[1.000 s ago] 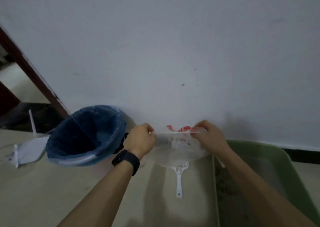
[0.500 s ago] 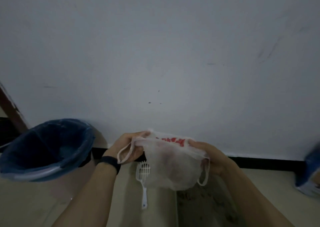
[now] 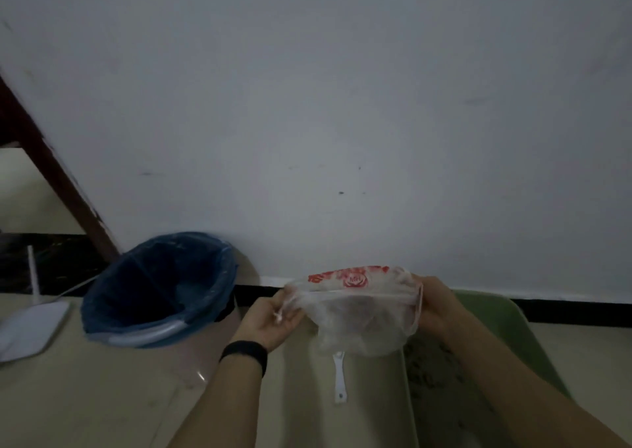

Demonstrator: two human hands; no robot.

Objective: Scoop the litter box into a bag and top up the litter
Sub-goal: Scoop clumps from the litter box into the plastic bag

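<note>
A thin white plastic bag [image 3: 359, 321] with red print hangs between my hands above the floor. My left hand [image 3: 270, 321] pinches its left edge and handle; my right hand [image 3: 434, 307] grips its right edge, and the two hold the mouth stretched apart. Below the bag the white handle of a litter scoop [image 3: 339, 377] lies on the floor, its head hidden behind the bag. The green litter box [image 3: 506, 331] sits at the lower right under my right forearm, with dark litter [image 3: 431, 376] inside.
A round bin lined with a blue bag [image 3: 160, 290] stands to the left against the white wall [image 3: 342, 105]. A white router-like device [image 3: 30, 328] lies on the floor at far left. A dark wooden frame [image 3: 58, 181] leans at the left.
The view swung right and then back left, so the bin sits nearer the middle again. Both hands kept hold of the bag and its mouth is now stretched flatter and wider.
</note>
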